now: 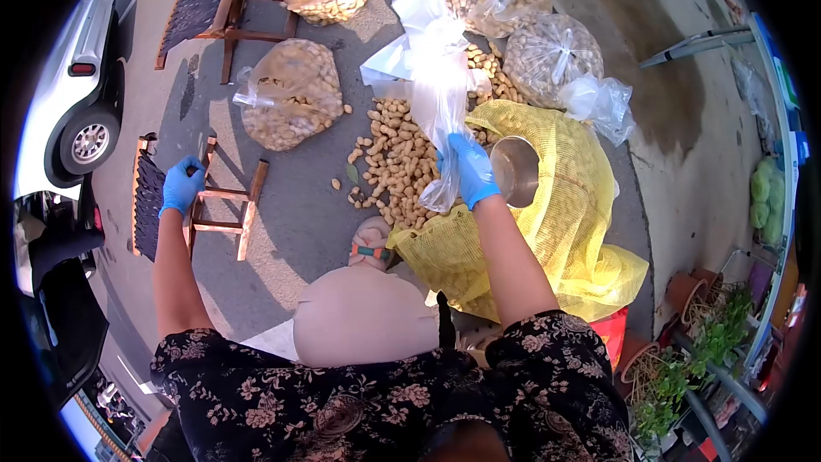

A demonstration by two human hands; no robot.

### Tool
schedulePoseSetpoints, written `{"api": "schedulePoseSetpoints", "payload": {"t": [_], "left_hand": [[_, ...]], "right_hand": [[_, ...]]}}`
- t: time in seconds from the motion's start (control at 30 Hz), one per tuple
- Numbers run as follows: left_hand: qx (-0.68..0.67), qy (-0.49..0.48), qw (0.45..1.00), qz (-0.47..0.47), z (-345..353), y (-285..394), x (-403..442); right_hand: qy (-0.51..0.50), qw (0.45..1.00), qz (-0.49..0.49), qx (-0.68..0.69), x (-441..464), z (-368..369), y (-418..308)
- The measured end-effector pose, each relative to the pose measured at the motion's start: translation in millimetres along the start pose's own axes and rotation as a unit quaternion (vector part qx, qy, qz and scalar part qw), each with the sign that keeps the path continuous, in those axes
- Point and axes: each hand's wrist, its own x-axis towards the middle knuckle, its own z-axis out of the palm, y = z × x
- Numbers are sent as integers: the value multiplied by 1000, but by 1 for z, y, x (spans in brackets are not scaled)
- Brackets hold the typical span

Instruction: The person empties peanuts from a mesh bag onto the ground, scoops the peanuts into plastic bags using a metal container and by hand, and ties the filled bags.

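Here's your right hand, blue-gloved, fingers closed on the edge of a clear plastic bag, and that's where the eye goes. The bag lies off the left side of your grip: its long axis runs away from you, up and slightly left past the fingertips to a bright, spread end, while a shorter, crumpled tail hangs nearer your body. You're holding it toward that near end, so most of the length lies beyond your fingers. Which end is the mouth? Can't tell through the glare.

Below and left of the grip, unshelled peanuts spread in a loose heap, the plastic stretching over them. Just right of your grip sits a metal bowl, against the yellow mesh sack.

Your left hand is well apart, far left of the bag, fingers curled by the woven-seat stool; whether it grips anything, you can't tell from here. The right is clearly the nearer hand, already on the plastic.
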Motion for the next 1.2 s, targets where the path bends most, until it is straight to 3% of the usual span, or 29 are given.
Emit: {"api": "schedulePoseSetpoints", "payload": {"t": [0.1,0.2,0.27,0.37,0.47,0.67,0.8,0.87,1.03,1.1,1.2], "left_hand": [[-12,-19,1000,4,4,29,-13],[-62,-43,997,17,11,45,-33],[-94,-82,992,7,16,69,-56],[-67,-137,988,-11,29,112,-97],[-44,-132,990,-20,43,115,-131],[-92,-110,985,-91,71,101,-194],[-101,-79,985,-115,85,113,-223],[-124,-57,983,-123,92,108,-229],[-236,-23,946,-221,98,87,-241],[-276,-27,917,-288,94,76,-247],[-328,-29,895,-302,105,60,-276]], "right_hand": [[-94,992,64,55,7,42,35],[-192,976,100,-21,-11,110,63],[-266,955,43,-123,-21,139,84],[-357,920,22,-158,-17,151,121],[-343,922,99,-147,-37,140,90],[-325,930,125,-117,-26,124,104],[-303,932,58,-192,-14,106,115],[-285,939,110,-158,-7,91,112],[-207,950,150,-181,3,65,88],[-190,960,168,-116,11,50,101],[-156,961,173,-150,6,51,87]]}}
